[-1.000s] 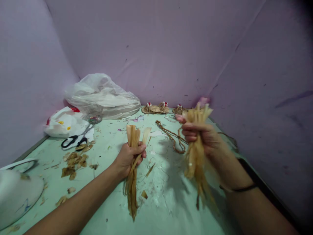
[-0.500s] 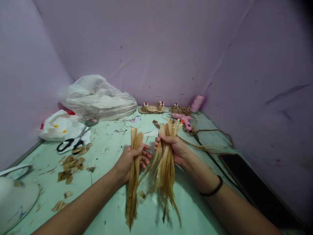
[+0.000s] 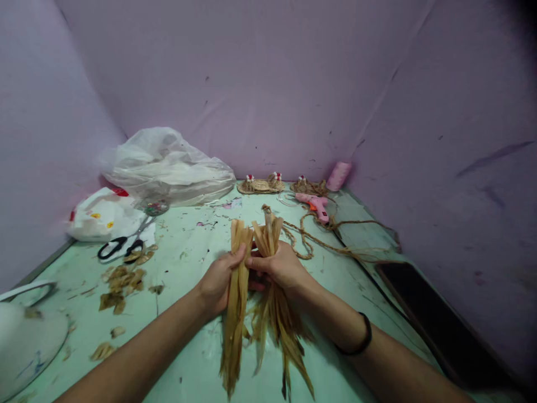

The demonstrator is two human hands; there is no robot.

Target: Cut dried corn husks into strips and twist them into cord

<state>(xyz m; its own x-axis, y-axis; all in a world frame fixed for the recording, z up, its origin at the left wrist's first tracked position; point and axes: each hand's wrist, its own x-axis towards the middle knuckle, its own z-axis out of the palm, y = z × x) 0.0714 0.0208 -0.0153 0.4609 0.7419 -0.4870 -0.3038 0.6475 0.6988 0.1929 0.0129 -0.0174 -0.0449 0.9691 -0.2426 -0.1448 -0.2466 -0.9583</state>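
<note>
My left hand [image 3: 220, 280] is closed around a narrow bundle of dry, tan plant-fibre strips [image 3: 235, 330], thumb pressed across the front. Beside it, my right hand [image 3: 282, 267] grips a fuller, fanned bundle of the same strips [image 3: 286, 330], whose loose ends splay downward. The two hands are close together in the middle, and the right fingertips are at the left bundle's edge. Some fingers are hidden behind the strips. Both bundles hang upright over the pale green table [image 3: 184, 358].
At left lie black-handled scissors [image 3: 134, 243], dry scraps [image 3: 121, 285] and plastic bags [image 3: 168, 168]. Woven sandals [image 3: 260, 187] rest at the back wall. To the right are a pink glue gun [image 3: 314, 206], braided cord [image 3: 308, 243], a pink spool [image 3: 339, 176] and a dark flat slab [image 3: 436, 319].
My right hand has moved left and down with its bundle, up against my left hand. The braided cord behind is now more exposed. The left bundle has shifted slightly right.
</note>
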